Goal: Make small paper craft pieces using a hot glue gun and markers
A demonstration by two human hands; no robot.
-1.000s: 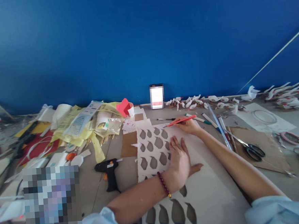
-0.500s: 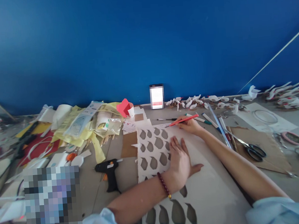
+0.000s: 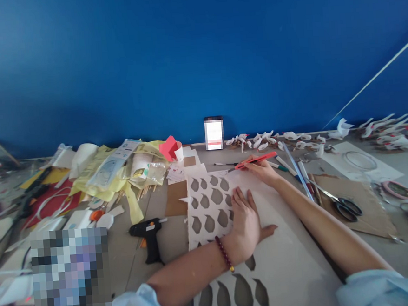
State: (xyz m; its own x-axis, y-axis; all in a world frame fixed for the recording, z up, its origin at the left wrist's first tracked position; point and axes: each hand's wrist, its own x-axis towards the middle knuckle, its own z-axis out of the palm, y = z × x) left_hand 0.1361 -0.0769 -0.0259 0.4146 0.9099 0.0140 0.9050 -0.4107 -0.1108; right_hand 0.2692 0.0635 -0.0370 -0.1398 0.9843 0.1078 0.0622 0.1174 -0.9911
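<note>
My left hand (image 3: 245, 222) lies flat and open on a white sheet (image 3: 296, 267), its fingers resting on the edge of a white stencil sheet (image 3: 208, 208) full of cut-out drop shapes. My right hand (image 3: 261, 170) is closed on a red pencil (image 3: 255, 160) at the far end of the white sheet, with the pencil's tip pointing left just above the stencil's top edge. More cut-out holes show in the sheet near my left forearm.
A black glue gun (image 3: 149, 236) lies left of the stencil. Scissors (image 3: 343, 206) rest on brown cardboard (image 3: 361, 207) at the right, beside markers and a ruler (image 3: 298, 169). A phone (image 3: 214, 132) leans on the blue wall. Yellow packaging and scraps pile up at the left.
My right hand and the red pencil have shifted slightly right and away along the sheet's far end. My left hand has stayed flat in place.
</note>
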